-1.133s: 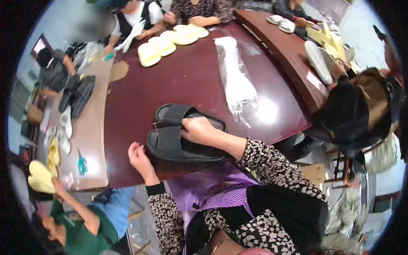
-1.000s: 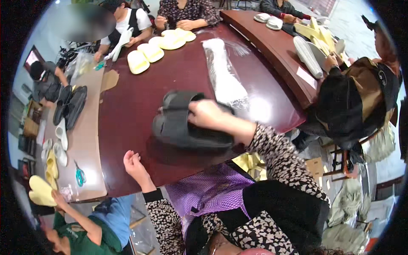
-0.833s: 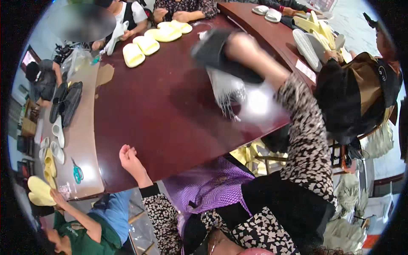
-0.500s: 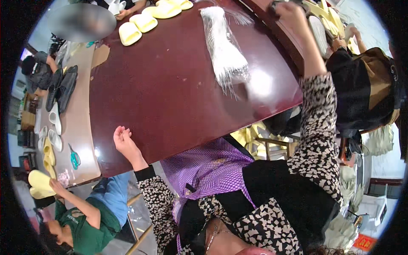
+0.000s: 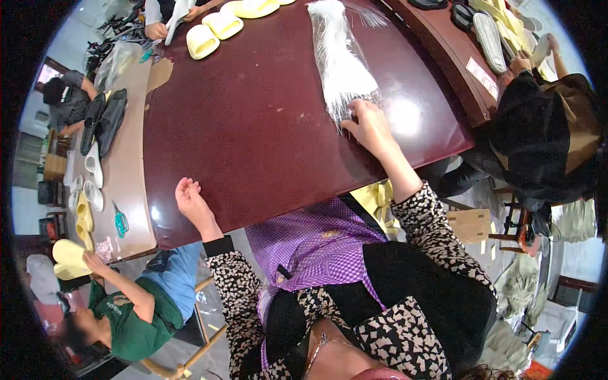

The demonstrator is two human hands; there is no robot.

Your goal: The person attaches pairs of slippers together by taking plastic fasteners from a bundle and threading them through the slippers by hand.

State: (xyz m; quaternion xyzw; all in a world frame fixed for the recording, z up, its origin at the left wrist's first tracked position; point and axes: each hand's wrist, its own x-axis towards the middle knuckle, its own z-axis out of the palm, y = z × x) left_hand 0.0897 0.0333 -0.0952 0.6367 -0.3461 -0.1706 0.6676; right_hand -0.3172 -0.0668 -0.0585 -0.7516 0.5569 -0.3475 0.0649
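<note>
A bundle of thin white plastic strands point(image 5: 345, 63), partly wrapped in clear film, lies on the dark red table point(image 5: 247, 139). My right hand point(image 5: 372, 130) is at the near end of this bundle, thumb and forefinger apart about the loose strand tips. Whether any strand is gripped cannot be seen. Over the near left part of the table is my left hand point(image 5: 195, 204), palm up and half curled, its fingers loosely apart. It appears to hold nothing.
Pale yellow slippers point(image 5: 223, 25) line the far edge. A side table at left bears black shoes point(image 5: 111, 123), white slippers and teal scissors point(image 5: 120, 220). Other people work around; one at lower left holds yellow slippers point(image 5: 71, 256). More footwear stands on the ledge point(image 5: 437, 54) at right.
My right hand has come down and left from the dark shoe at the upper right to the strand bundle. The dark shoe now rests on the ledge. My left hand stays much the same.
</note>
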